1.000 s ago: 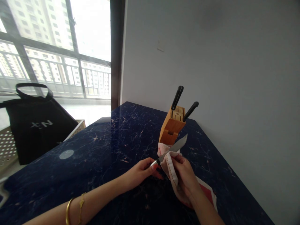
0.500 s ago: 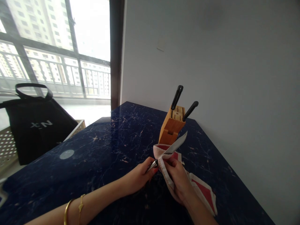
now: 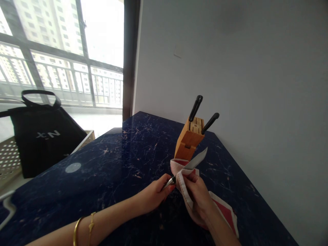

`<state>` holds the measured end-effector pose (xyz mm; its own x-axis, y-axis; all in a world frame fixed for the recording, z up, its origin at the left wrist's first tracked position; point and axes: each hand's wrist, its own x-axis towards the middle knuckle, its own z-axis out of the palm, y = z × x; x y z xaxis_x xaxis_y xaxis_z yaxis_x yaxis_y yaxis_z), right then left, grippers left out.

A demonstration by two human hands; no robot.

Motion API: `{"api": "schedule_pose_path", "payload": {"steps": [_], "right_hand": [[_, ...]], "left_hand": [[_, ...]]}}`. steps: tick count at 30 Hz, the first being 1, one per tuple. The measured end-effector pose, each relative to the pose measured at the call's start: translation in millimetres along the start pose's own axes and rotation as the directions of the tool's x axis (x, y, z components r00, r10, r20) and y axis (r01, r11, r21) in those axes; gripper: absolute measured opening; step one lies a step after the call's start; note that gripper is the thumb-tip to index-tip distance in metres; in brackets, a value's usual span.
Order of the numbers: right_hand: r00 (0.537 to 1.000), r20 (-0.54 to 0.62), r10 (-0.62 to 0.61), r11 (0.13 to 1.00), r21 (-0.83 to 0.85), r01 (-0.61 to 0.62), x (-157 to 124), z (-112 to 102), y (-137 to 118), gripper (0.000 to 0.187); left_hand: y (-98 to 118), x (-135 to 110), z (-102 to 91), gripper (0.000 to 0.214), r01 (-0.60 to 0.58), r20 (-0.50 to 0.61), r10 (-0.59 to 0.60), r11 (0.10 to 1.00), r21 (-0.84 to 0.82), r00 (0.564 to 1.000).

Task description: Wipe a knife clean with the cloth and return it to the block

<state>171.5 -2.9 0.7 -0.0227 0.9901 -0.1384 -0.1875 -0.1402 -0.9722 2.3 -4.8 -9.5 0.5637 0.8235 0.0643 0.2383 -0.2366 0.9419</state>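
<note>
My left hand [image 3: 156, 192] is closed around the handle of a kitchen knife [image 3: 196, 160], whose blade points up and away to the right. In my right hand [image 3: 198, 191] is a red and white cloth [image 3: 185, 192], folded about the blade near the handle. The blade's tip sticks out past the cloth. Part of the cloth hangs below my right wrist and rests on the table. Just beyond the blade stands a wooden knife block [image 3: 188, 140] with two black-handled knives in its slots.
The dark blue marble-patterned table [image 3: 115, 164] has its right edge along a grey wall. A round pale disc [image 3: 73, 167] lies on its left part. To the left, a black bag [image 3: 48, 136] stands by a perforated beige crate [image 3: 10, 157], near the window.
The view has shifted slightly. My right hand and the cloth stay at the blade's base, with little visible movement; my left hand keeps its grip on the handle.
</note>
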Motion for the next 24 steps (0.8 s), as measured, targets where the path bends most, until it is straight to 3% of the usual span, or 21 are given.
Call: {"api": "schedule_pose_path", "payload": {"steps": [4, 13, 17, 24], "right_hand": [[0.999, 0.038, 0.013, 0.999, -0.036, -0.012, 2, -3, 3, 0.027], [0.998, -0.037, 0.044, 0.998, 0.057, -0.041, 1, -10, -11, 0.025], [0.997, 0.061, 0.055, 0.998, -0.013, -0.055, 2, -4, -1, 0.022], [0.991, 0.042, 0.130, 0.978, -0.168, -0.121, 2, -20, -9, 0.027]], "left_hand": [[-1, 1, 1.0, 0.027, -0.032, -0.011, 0.032, 0.999, 0.033, 0.999], [1, -1, 1.0, 0.028, 0.000, -0.002, 0.000, 1.000, 0.015, 1.000], [-2, 0, 2.8, 0.029, -0.011, -0.015, 0.011, 1.000, 0.011, 1.000], [5, 2, -2.9, 0.031, -0.085, -0.086, 0.103, 0.977, 0.193, 0.991]]}}
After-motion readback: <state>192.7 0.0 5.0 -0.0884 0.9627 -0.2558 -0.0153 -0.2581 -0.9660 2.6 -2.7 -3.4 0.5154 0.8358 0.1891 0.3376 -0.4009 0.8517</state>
